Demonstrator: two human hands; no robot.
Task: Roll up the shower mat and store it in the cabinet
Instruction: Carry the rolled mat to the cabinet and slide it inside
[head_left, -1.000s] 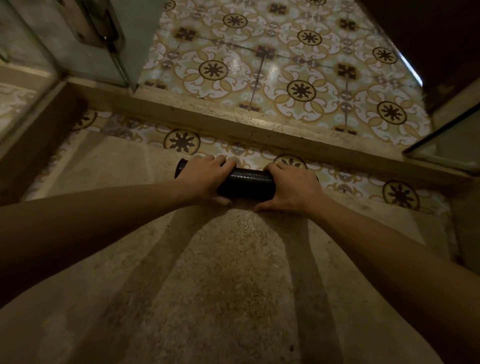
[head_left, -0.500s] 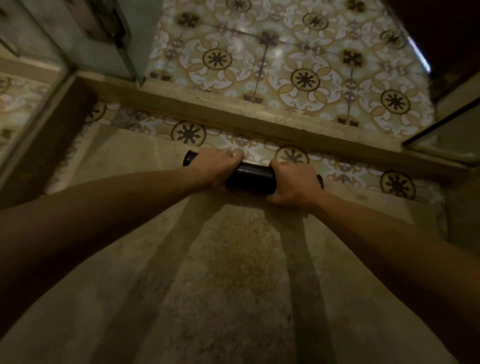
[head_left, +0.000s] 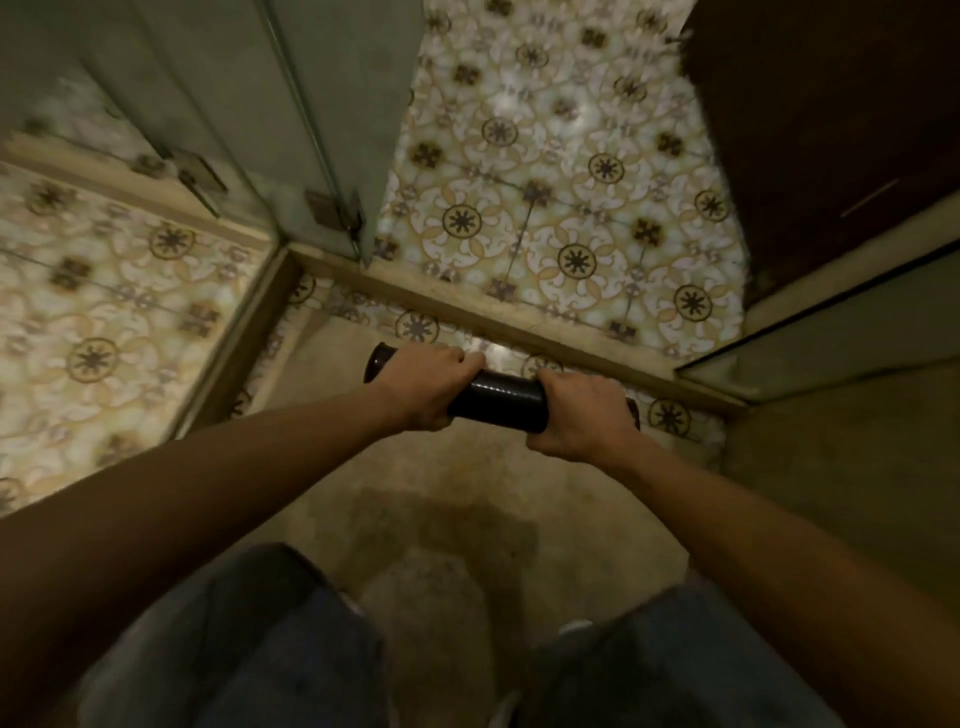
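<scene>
The shower mat (head_left: 497, 401) is a tight black roll, held level in the air above the shower floor, just in front of the stone curb. My left hand (head_left: 426, 385) grips it near its left end, which sticks out past the fingers. My right hand (head_left: 582, 415) grips it near its right end, of which only a sliver shows. Both fists are closed around the roll. No cabinet can be told for sure; a dark wooden panel (head_left: 826, 119) stands at the upper right.
A raised stone curb (head_left: 524, 325) borders the beige shower floor (head_left: 467, 499). Patterned tiles (head_left: 566, 218) lie beyond it. An open glass door (head_left: 332, 119) with metal hinges stands at the upper left, a glass panel (head_left: 841, 322) at the right. My legs in jeans (head_left: 244, 644) fill the bottom.
The roll has come up off the floor in both hands. The view has risen and pulled back, so my legs and more of the glass door now show.
</scene>
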